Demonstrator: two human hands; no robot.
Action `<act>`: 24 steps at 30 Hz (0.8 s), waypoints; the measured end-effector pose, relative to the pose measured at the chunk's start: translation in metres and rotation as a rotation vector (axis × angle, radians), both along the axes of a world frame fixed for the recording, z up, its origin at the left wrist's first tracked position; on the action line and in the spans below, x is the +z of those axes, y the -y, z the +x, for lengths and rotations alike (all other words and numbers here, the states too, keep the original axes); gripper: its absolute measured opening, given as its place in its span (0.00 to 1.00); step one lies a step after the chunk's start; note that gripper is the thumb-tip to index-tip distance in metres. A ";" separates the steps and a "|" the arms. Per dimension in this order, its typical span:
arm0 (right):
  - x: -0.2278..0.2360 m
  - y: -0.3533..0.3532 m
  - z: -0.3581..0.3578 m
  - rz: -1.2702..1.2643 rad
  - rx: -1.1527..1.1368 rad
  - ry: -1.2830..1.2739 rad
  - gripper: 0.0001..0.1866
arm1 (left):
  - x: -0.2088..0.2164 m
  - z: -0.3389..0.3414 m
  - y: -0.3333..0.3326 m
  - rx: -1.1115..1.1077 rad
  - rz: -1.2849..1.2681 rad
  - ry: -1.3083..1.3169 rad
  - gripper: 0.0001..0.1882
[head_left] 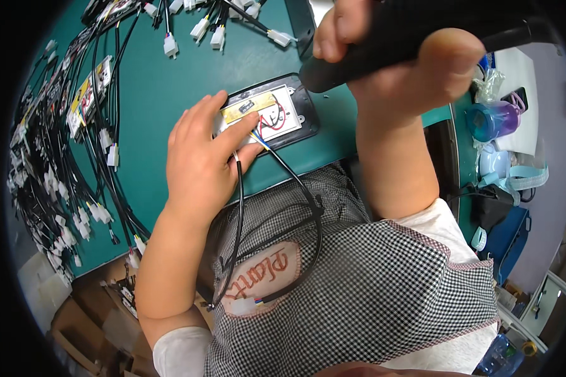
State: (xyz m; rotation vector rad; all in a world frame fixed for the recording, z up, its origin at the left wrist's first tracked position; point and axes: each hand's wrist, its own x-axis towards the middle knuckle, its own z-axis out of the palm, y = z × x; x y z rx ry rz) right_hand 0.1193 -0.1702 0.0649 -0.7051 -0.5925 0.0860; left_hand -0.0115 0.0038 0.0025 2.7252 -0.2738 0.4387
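Observation:
My left hand [198,151] grips the left end of a shallow black plastic case [307,113] on the green table. Its index finger presses on the circuit board [287,112] inside, which carries a yellow label and red and black wires. Two black cables [295,176] leave the near side of the case and hang over my lap, one ending in a white connector. Close to the camera, my right hand [396,81] is closed around a long black tool [421,28] with a rounded end, raised above the case's right side. What kind of tool it is cannot be made out.
Bundles of black cables with white connectors [63,188] cover the table's left side. More white connectors [218,38] lie at the far edge. To the right are a blue-purple cup [493,119] and a dark pouch [493,204]. Cardboard boxes [75,339] stand below left.

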 end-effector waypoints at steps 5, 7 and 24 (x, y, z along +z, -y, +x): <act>-0.015 -0.006 0.002 -0.210 -0.096 -0.036 0.42 | 0.000 0.000 -0.001 0.002 -0.027 -0.002 0.23; -0.014 -0.009 0.000 -0.253 -0.118 -0.046 0.41 | 0.000 0.000 0.000 0.013 -0.030 -0.006 0.24; -0.013 -0.012 0.001 -0.077 -0.181 0.115 0.47 | -0.002 0.000 -0.003 -0.003 -0.053 -0.022 0.28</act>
